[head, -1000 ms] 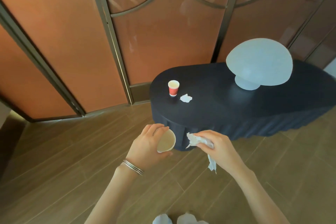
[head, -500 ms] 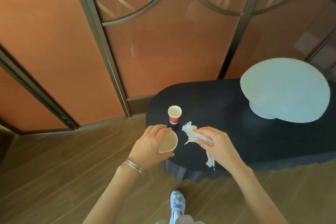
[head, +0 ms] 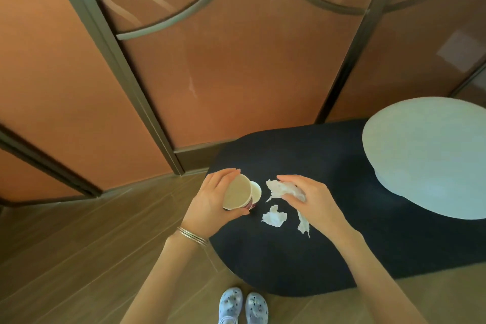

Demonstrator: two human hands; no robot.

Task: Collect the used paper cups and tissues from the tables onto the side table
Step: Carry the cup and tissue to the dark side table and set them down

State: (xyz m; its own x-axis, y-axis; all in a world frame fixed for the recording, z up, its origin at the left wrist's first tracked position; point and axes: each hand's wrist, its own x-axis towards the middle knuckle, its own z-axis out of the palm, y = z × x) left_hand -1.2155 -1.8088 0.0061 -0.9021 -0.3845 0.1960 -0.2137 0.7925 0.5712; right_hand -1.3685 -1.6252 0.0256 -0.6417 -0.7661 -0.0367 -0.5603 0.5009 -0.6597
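My left hand [head: 210, 201] grips a paper cup [head: 236, 195] with its mouth facing me, over the left end of the dark side table [head: 302, 258]. Right behind it a second red paper cup [head: 255, 193] stands on the table, mostly hidden by the held cup. My right hand [head: 313, 200] holds a crumpled white tissue [head: 281, 189], with a strip hanging below the palm. Another crumpled tissue [head: 274, 217] lies on the table between my two hands.
A pale mushroom-shaped lamp [head: 426, 168] takes up the table's right end. An orange folding screen with dark metal frames [head: 147, 102] stands close behind. The floor is wood plank, and my two patterned shoes [head: 243, 306] stand at the table's front edge.
I have stepped up to the table. Both hands moved forward over its left end, so the held cup is now beside the standing red cup and the held tissue above the lying one.
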